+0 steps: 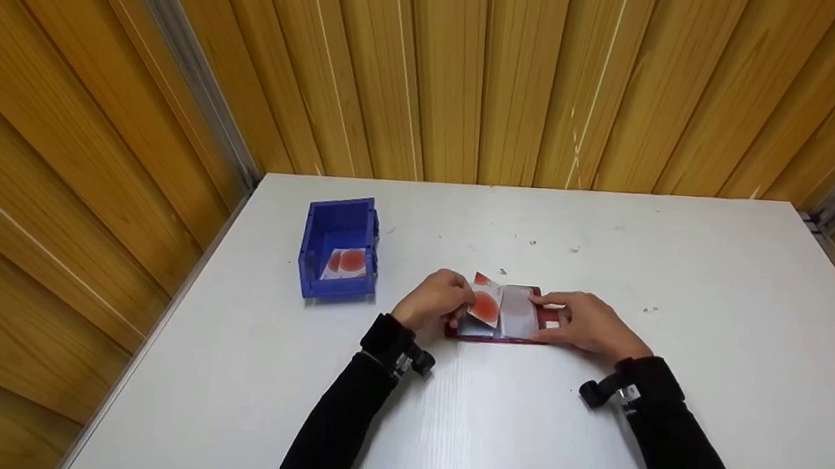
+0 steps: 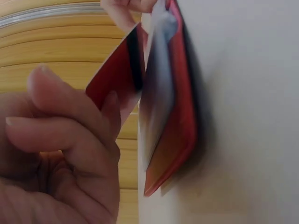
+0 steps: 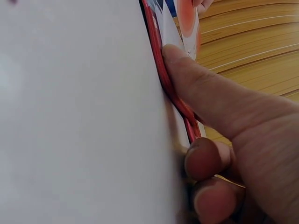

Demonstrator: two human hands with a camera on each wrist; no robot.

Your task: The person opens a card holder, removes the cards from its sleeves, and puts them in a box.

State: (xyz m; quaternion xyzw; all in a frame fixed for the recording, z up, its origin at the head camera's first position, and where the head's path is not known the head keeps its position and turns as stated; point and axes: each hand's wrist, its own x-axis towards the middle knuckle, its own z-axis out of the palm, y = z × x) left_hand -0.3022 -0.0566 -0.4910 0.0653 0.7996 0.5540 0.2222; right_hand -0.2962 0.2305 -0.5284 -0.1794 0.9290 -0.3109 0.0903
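Note:
An opened red card wallet (image 1: 548,316) with clear plastic sleeves (image 1: 518,313) lies on the white table. My left hand (image 1: 436,296) pinches a card (image 1: 485,308) over the wallet's left half. That card is white with a red-orange circle on one side; in the left wrist view the other side of the card (image 2: 114,77) is red with a black stripe. It stands tilted, its lower edge right at a sleeve. My right hand (image 1: 593,324) grips the wallet's right end. The right wrist view has its thumb (image 3: 201,79) pressed along the red edge.
To the left on the table (image 1: 228,369) stands a blue plastic bin (image 1: 309,286). More white cards (image 1: 350,260) with red circles lie in it. Behind the table rises a wood-patterned wall (image 1: 444,80), and another flanks it on the left.

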